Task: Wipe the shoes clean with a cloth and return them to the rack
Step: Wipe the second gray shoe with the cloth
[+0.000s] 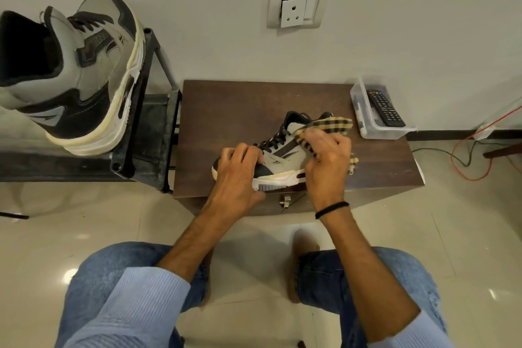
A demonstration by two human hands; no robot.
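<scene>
My left hand (237,169) grips a grey-and-black shoe (281,159); my right hand (327,162), I think, pinches checked cloth (333,124). Beyond it, a clear plastic tub (380,133) holds a black remote (385,107).

A home — shoe rack (156,133), TV remote (385,107), tiled floor (84,220).

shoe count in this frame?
2. One shoe on the wooden table, gripped by the left hand, right hand holding the cloth to it; the other shoe on the rack at left. More may be hidden.

Soft, even indoor light. Small glare spots shine on the floor tiles (70,234) in front of the brown cabinet (226,110); picture edges bend.
</scene>
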